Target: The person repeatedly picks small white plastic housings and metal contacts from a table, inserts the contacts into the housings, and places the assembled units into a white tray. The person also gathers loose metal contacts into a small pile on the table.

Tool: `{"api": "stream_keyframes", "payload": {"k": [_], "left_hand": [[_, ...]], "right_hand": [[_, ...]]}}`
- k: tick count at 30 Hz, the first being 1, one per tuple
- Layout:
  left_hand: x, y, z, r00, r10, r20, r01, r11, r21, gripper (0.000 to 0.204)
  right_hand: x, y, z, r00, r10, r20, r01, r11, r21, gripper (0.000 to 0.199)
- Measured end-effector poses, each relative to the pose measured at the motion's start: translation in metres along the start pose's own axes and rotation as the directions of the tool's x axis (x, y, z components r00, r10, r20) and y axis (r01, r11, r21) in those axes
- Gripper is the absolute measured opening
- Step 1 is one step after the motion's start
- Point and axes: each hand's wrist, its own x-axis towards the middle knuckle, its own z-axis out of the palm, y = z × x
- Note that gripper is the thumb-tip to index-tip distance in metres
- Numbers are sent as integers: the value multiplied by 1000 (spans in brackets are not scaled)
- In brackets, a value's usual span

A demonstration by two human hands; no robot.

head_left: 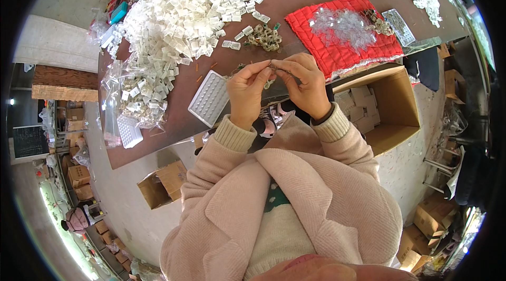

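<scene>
My left hand (247, 91) and my right hand (307, 85) meet at the fingertips over the table's near edge. Both pinch something small and dark, too tiny to name. Below the fingers a bit of pale greenish stuff shows, partly hidden. Just left of my left hand lies a white tray (209, 97) with rows of small hollows. Beyond my hands sits a tangled heap of greenish-brown strands (265, 37), with a few small clear plastic boxes (231, 45) beside it.
A huge pile of clear plastic boxes (179, 12) covers the table's left and back. Clear plastic pieces (342, 28) lie on red quilted cloth (303, 23) at right. An open carton (395, 112) stands below the right edge; another carton (171, 178) is on the floor.
</scene>
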Motion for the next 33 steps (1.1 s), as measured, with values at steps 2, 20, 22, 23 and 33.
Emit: {"api": "stream_keyframes", "payload": {"k": [2, 20, 22, 23, 33], "left_hand": [[2, -3, -2, 1000, -6, -25, 10, 986, 167, 16], [19, -16, -12, 952, 268, 147, -279, 566, 776, 14], [21, -13, -12, 953, 280, 117, -272, 616, 739, 14], [23, -13, -12, 949, 299, 98, -275, 636, 721, 14], [27, -10, -16, 974, 226, 19, -185, 743, 643, 15]], "right_hand": [[-2, 6, 2, 1000, 8, 27, -7, 1000, -30, 22], [41, 81, 27, 916, 372, 149, -277, 856, -436, 21], [42, 80, 23, 900, 409, 153, -327, 863, -384, 20], [41, 80, 20, 897, 419, 140, -351, 869, -350, 19], [45, 65, 20, 944, 279, 177, -225, 935, -275, 17]]}}
